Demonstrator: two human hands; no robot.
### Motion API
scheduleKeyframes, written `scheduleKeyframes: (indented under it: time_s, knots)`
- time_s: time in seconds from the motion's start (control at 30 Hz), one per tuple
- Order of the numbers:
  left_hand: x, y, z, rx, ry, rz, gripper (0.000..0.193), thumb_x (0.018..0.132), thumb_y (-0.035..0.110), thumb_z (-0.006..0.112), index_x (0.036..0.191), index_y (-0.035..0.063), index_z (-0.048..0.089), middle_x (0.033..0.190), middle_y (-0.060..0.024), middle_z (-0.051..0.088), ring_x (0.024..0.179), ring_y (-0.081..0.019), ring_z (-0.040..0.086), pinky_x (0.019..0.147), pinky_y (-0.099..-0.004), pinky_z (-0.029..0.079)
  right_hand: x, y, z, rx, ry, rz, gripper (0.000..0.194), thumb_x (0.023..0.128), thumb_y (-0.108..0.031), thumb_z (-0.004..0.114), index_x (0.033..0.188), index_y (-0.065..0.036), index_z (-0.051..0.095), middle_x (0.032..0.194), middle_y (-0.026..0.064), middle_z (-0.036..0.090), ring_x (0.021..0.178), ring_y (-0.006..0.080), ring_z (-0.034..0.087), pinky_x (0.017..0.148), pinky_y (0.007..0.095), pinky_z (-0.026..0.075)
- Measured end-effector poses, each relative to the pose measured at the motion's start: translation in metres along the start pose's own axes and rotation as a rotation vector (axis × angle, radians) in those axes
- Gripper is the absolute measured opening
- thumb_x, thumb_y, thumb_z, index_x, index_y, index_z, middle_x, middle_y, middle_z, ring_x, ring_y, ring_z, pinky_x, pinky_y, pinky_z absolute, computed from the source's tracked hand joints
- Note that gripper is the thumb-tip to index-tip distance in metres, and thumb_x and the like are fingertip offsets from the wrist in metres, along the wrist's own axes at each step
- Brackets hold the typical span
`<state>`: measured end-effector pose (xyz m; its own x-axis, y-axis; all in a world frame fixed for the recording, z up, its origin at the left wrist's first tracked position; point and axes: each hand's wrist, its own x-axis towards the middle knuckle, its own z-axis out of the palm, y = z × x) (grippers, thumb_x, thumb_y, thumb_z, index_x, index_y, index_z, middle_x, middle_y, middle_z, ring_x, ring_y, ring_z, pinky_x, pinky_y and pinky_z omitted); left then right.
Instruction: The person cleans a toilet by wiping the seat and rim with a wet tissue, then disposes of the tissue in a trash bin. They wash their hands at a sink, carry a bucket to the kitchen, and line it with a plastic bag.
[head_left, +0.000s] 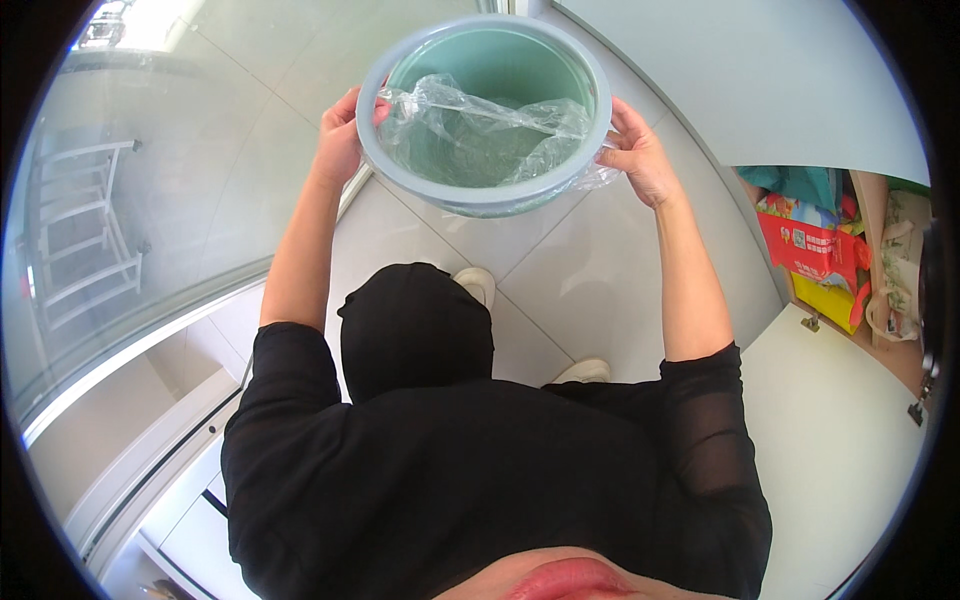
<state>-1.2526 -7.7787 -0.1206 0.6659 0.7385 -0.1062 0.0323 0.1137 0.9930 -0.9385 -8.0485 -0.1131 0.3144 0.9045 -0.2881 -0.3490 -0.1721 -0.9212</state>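
Note:
A round green plastic bin (487, 56) with a grey-blue rim (450, 187) is held up in front of me, its mouth facing me. A clear plastic bag (491, 112) hangs partly inside it, stretched across the mouth, and some of its film spills over the rim on the right. My left hand (349, 135) grips the left side of the rim, fingertips inside against the bag. On the right side, my right hand (637, 150) holds the rim and the bag's edge, with the thumb on the film. The bin's underside is hidden.
Pale floor tiles (555, 292) lie below. At the left is a glass panel (217, 127) with a white rack (90, 225) seen through it. On the right, a cabinet with an open white door (832, 450) holds a red bag (810, 236) and other bags.

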Motion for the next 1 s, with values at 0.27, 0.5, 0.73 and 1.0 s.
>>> scheduleKeyframes:
  time_s: [0.27, 0.5, 0.73, 1.0]
  knots:
    - [0.016, -0.005, 0.028, 0.556, 0.33, 0.387, 0.032, 0.093, 0.014, 0.071, 0.121, 0.0025, 0.06, 0.096, -0.0053, 0.064, 0.088, -0.0134, 0.06, 0.078, -0.0282, 0.05, 0.019, -0.002, -0.001, -0.209, 0.063, 0.015, 0.079, 0.072, 0.013, 0.059, 0.147, -0.011, 0.049, 0.136, 0.0073, 0.056, 0.111, 0.0233, 0.063, 0.094, 0.0375, 0.051]
    - [0.026, 0.004, 0.032, 0.661, 0.224, 0.428, 0.023, 0.093, 0.01, 0.069, 0.114, 0.0024, 0.067, 0.096, -0.0081, 0.066, 0.085, -0.0153, 0.06, 0.076, -0.0301, 0.05, 0.02, 0.017, -0.009, -0.01, 0.119, 0.024, 0.074, 0.071, 0.015, 0.06, 0.14, -0.008, 0.056, 0.128, 0.0066, 0.062, 0.115, 0.0206, 0.061, 0.097, 0.0363, 0.048]
    - [0.039, -0.005, 0.046, 0.153, 0.161, 0.097, 0.018, 0.095, 0.013, 0.066, 0.108, 0.0005, 0.068, 0.095, -0.0044, 0.067, 0.087, -0.012, 0.061, 0.077, -0.0262, 0.051, -0.024, 0.019, -0.011, 0.052, 0.059, -0.005, 0.077, 0.069, 0.013, 0.06, 0.143, -0.006, 0.051, 0.131, 0.0062, 0.062, 0.114, 0.0174, 0.06, 0.094, 0.034, 0.049]
    - [0.054, -0.017, 0.044, -0.035, -0.043, -0.155, 0.02, 0.102, 0.02, 0.058, 0.109, 0.0037, 0.067, 0.097, -0.0008, 0.066, 0.087, -0.0084, 0.061, 0.076, -0.0242, 0.052, -0.015, 0.018, -0.019, 0.028, 0.195, 0.018, 0.064, 0.07, 0.015, 0.054, 0.13, -0.004, 0.063, 0.122, 0.0068, 0.066, 0.091, 0.0135, 0.066, 0.078, 0.027, 0.052]
